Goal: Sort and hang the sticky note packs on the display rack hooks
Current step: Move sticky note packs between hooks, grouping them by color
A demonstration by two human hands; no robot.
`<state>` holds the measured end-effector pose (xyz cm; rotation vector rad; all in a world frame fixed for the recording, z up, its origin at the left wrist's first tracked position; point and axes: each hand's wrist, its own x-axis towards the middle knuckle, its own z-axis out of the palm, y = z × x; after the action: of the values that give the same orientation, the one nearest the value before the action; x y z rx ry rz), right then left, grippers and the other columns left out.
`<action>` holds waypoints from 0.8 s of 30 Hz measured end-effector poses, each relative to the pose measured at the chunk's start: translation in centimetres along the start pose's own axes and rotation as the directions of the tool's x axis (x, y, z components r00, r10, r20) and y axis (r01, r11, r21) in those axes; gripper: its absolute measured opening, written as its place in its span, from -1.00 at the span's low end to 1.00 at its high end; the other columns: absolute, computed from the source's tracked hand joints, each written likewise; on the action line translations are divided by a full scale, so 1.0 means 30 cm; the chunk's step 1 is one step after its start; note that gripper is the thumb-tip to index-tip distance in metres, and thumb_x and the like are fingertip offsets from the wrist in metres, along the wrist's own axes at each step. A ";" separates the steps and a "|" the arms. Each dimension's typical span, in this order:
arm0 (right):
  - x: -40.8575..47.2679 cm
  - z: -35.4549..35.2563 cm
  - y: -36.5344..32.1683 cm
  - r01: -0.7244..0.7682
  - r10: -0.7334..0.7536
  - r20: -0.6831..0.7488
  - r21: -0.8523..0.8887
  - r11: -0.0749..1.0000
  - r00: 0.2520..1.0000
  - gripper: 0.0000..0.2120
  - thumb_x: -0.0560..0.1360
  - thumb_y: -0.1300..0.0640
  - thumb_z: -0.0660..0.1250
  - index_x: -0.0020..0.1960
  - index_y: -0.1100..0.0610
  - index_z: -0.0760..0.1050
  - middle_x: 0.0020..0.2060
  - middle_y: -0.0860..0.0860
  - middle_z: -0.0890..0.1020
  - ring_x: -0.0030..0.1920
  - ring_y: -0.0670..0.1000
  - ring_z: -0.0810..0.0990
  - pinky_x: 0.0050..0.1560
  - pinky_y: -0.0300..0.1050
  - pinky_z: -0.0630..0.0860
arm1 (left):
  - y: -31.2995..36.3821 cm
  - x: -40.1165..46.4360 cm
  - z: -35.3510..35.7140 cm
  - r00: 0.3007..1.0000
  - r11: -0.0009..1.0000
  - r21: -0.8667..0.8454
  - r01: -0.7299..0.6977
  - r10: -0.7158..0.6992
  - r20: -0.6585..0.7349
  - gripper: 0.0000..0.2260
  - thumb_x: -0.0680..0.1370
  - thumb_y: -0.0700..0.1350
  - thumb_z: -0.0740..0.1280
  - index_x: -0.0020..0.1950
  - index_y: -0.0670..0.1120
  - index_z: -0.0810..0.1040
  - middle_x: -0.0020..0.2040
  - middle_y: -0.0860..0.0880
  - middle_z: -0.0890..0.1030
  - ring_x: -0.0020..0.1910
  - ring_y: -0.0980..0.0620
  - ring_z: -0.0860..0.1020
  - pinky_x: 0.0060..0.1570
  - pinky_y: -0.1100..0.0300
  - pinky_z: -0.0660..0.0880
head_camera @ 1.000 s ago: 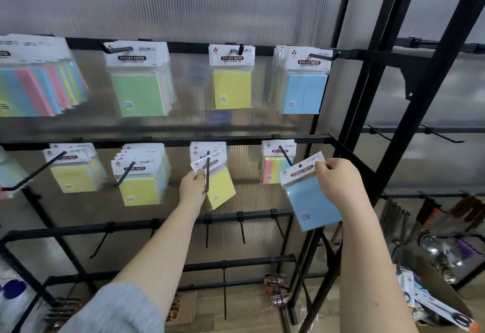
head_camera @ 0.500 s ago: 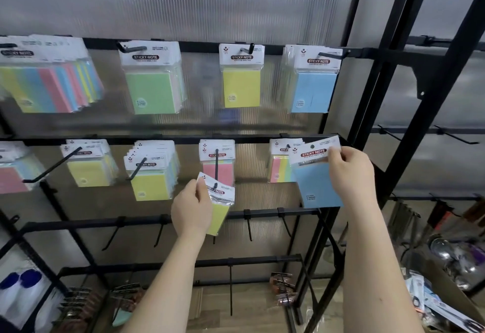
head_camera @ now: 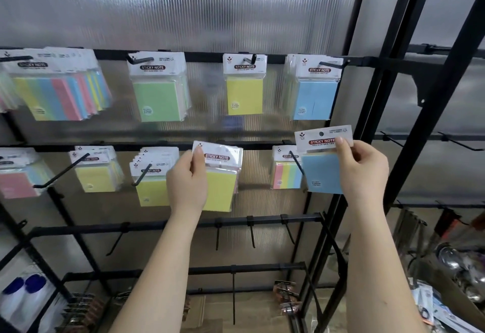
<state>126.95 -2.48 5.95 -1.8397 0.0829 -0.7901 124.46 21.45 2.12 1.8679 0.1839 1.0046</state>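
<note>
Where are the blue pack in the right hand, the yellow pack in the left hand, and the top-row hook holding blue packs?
blue pack [head_camera: 321, 177], head view, on its blue pad face.
yellow pack [head_camera: 219, 191], head view, on its yellow pad.
top-row hook [head_camera: 331, 64], head view, on its black prong.

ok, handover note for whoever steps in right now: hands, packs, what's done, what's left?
Left hand grips a yellow pack by its header card, in front of the middle row, not on a hook.
Right hand pinches a blue pack by its header, below the top-row blue packs.
Done: green packs, a top-row yellow pack and the blue ones hang sorted on the top row.
Left: hang both held packs, probably blue with blue and yellow with yellow.
</note>
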 end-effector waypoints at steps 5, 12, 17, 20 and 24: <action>0.018 -0.014 -0.010 0.000 0.001 -0.024 0.041 0.999 1.000 -0.61 0.59 0.00 0.24 -0.19 0.34 0.49 -0.40 0.04 0.47 -0.39 -0.07 0.31 -0.43 -0.27 0.19 | 0.103 0.079 0.018 0.994 0.985 -0.140 -0.105 0.104 -0.011 -0.59 0.63 -0.04 0.16 -0.39 -0.05 0.17 -0.46 0.05 0.20 -0.48 0.16 0.19 -0.46 0.29 0.13; 0.034 -0.017 -0.014 0.025 -0.022 -0.042 0.066 0.997 0.999 -0.59 0.59 0.02 0.25 -0.23 0.36 0.47 -0.45 0.04 0.42 -0.42 -0.08 0.27 -0.47 -0.31 0.16 | 0.278 0.191 0.074 0.969 0.934 -0.263 -0.242 0.219 -0.116 -0.58 0.62 -0.06 0.22 -0.42 0.00 0.17 -0.48 0.10 0.19 -0.51 0.19 0.20 -0.47 0.33 0.13; 0.041 -0.008 -0.014 0.025 -0.022 -0.033 0.073 0.997 0.999 -0.60 0.58 0.00 0.25 -0.17 0.36 0.51 -0.38 0.13 0.49 -0.38 -0.07 0.32 -0.44 -0.30 0.20 | 0.347 0.247 0.127 0.958 0.917 -0.285 -0.279 0.247 -0.143 -0.56 0.61 -0.08 0.23 -0.43 0.02 0.14 -0.54 0.11 0.19 -0.52 0.21 0.24 -0.48 0.34 0.14; 0.042 -0.006 -0.011 0.014 -0.012 -0.022 0.093 0.996 1.000 -0.62 0.59 -0.01 0.24 -0.15 0.31 0.54 -0.31 0.13 0.58 -0.34 -0.08 0.38 -0.38 -0.26 0.26 | 0.343 0.275 0.149 0.959 0.922 -0.276 -0.273 0.237 -0.155 -0.56 0.60 -0.05 0.23 -0.43 0.01 0.14 -0.54 0.09 0.20 -0.51 0.17 0.21 -0.46 0.27 0.09; 0.043 -0.005 -0.009 -0.018 0.019 -0.010 0.122 0.992 1.000 -0.63 0.59 -0.02 0.24 -0.14 0.28 0.56 -0.29 0.08 0.61 -0.27 -0.05 0.44 -0.32 -0.16 0.30 | 0.340 0.292 0.159 0.954 0.925 -0.255 -0.281 0.239 -0.184 -0.57 0.58 -0.06 0.24 -0.43 0.00 0.13 -0.56 0.08 0.22 -0.52 0.15 0.20 -0.48 0.29 0.09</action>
<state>127.79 -3.03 6.83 -1.7167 0.0573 -0.7760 130.61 17.42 14.35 1.5852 -0.1190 1.2844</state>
